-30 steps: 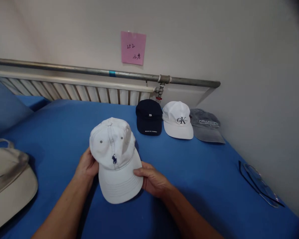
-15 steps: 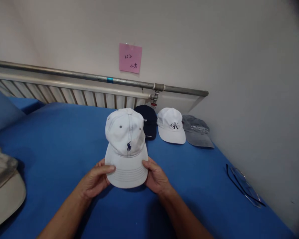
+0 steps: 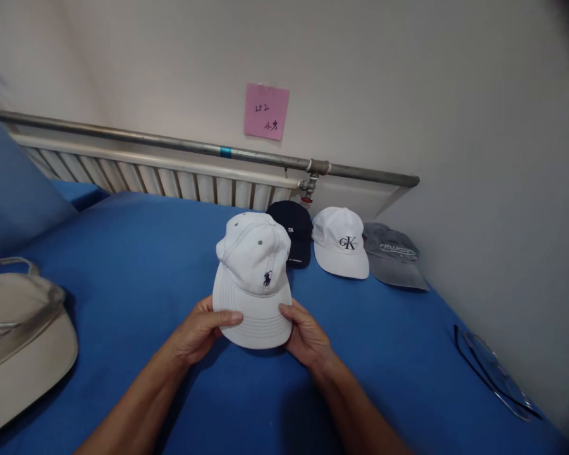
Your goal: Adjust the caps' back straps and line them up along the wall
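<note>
A white cap point(image 3: 253, 259) with a small dark horse-rider emblem is held upright above the blue surface, its brim toward me. My left hand point(image 3: 201, 330) grips the left edge of the brim, thumb on top and fingers beneath. On the brim's right edge my right hand point(image 3: 308, 332) has the same kind of pinch. Behind the held cap sits a navy cap point(image 3: 296, 234), partly covered by it. To the right are a white cap with CK lettering point(image 3: 340, 243) and a grey cap point(image 3: 396, 256), in a row with the navy one.
A beige cap point(image 3: 23, 335) lies at the left edge. Eyeglasses point(image 3: 495, 373) rest at the right near the wall. Behind the blue surface point(image 3: 137, 265) run a radiator point(image 3: 161, 180) and a metal pipe point(image 3: 171, 142). A pink note point(image 3: 266, 112) is on the wall.
The white cap in my hands has turned slightly, showing more of its left side. The whole view has shifted, so the surroundings appear further right and more of the beige cap shows.
</note>
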### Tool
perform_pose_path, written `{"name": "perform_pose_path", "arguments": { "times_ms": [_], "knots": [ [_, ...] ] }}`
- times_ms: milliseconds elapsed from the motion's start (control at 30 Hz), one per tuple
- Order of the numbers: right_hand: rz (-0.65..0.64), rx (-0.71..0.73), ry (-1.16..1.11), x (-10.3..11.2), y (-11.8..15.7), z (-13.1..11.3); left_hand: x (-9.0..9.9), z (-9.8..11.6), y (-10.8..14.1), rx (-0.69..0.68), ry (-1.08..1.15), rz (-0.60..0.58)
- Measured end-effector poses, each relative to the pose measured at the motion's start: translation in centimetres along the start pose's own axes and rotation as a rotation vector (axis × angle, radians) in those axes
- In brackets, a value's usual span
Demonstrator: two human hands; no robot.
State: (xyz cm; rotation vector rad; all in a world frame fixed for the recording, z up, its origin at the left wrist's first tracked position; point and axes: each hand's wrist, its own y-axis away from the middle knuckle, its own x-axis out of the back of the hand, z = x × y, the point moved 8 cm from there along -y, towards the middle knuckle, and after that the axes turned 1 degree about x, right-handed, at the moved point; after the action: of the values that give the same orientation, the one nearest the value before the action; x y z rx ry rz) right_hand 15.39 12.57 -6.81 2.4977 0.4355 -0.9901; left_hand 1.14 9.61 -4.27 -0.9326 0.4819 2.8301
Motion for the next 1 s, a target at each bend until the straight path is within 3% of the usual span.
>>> {"name": "perform_pose_path", "arguments": {
  "times_ms": [333,567,733,1000],
  "knots": [
    [0.133,-0.069,0.008,0.9,-0.2,0.8,0.5,0.2,-0.3,-0.016,0.008,-0.039],
    [0.156,-0.112,0.107,1.5,-1.3,1.2,2.6,0.6,-1.1,-0.021,0.085,0.042],
    [0.200,-0.062,0.108,2.2,-1.3,1.5,2.6,0.9,-0.9,-0.027,0.105,0.031],
    [0.245,-0.087,0.085,1.3,-0.7,1.4,2.5,1.2,-0.9,-0.021,0.112,0.027]
  ]
}}
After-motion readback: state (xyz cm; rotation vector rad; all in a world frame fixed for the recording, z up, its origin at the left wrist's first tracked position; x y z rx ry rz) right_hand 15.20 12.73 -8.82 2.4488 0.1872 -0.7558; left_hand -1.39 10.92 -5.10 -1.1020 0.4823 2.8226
